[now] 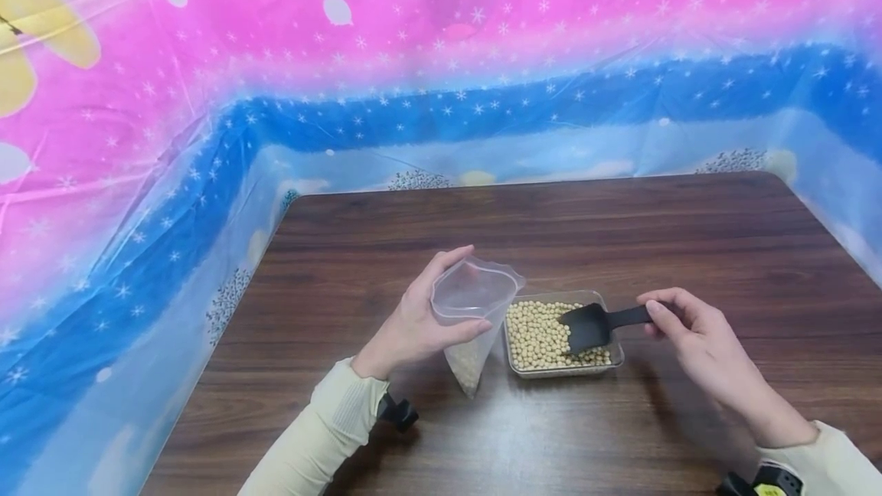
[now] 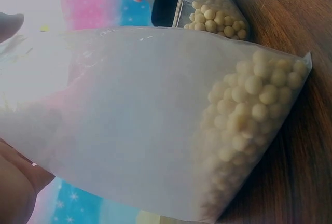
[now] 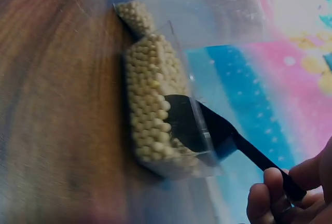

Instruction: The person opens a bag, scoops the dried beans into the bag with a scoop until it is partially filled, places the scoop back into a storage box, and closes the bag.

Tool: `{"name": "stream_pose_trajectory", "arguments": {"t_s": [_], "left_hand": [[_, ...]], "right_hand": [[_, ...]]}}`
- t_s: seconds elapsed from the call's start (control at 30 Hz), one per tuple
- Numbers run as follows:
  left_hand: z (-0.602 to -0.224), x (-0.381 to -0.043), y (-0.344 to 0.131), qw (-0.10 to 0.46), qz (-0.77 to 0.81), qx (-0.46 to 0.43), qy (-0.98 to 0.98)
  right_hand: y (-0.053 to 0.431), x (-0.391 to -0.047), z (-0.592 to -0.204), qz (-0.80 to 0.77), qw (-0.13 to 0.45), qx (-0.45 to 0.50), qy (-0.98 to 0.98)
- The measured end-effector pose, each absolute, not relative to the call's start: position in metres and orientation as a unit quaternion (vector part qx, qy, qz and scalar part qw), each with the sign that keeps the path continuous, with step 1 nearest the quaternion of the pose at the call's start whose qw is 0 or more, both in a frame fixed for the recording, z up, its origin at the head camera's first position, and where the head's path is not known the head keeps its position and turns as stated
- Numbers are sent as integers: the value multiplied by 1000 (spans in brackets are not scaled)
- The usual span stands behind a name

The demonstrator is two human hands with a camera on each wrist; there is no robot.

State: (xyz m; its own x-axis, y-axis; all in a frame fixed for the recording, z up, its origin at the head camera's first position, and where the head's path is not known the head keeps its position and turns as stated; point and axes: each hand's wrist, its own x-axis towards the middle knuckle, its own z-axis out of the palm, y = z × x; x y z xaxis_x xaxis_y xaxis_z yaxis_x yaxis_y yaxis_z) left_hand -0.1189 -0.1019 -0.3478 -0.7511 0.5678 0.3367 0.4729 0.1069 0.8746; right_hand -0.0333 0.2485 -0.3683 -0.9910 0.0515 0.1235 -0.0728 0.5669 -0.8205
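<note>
My left hand (image 1: 420, 320) grips a clear plastic bag (image 1: 482, 293) near its top, thumb and fingers around the wide-open mouth. Pale round beans (image 2: 254, 99) fill the bag's lower part, which tapers to a corner close over the table. With my right hand (image 1: 710, 350) I pinch the handle of a black scoop (image 1: 589, 327). Its blade dips into the beans (image 1: 540, 335) at the right side of a clear rectangular container (image 1: 565, 373). The container stands just right of the bag. In the right wrist view the scoop (image 3: 181, 123) is partly sunk among the beans.
Everything stands on a dark wood-grain table (image 1: 551, 228). Behind it and along its sides hangs a pink and blue sheet (image 1: 448, 98) with snowflake prints. Black devices are strapped at both wrists, one a wristband (image 1: 779, 478) on the right.
</note>
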Motion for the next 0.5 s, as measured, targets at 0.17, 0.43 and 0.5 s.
{"name": "stream_pose_trajectory", "arguments": {"t_s": [0.17, 0.43, 0.5], "left_hand": [[-347, -120, -102, 40, 566, 349, 746], [-348, -119, -102, 40, 568, 350, 744], [-349, -119, -102, 42, 568, 349, 744]], "right_hand": [[252, -37, -385, 519, 24, -33, -854], [251, -41, -404, 632, -13, -57, -772], [252, -40, -405, 635, -11, -61, -770]]}}
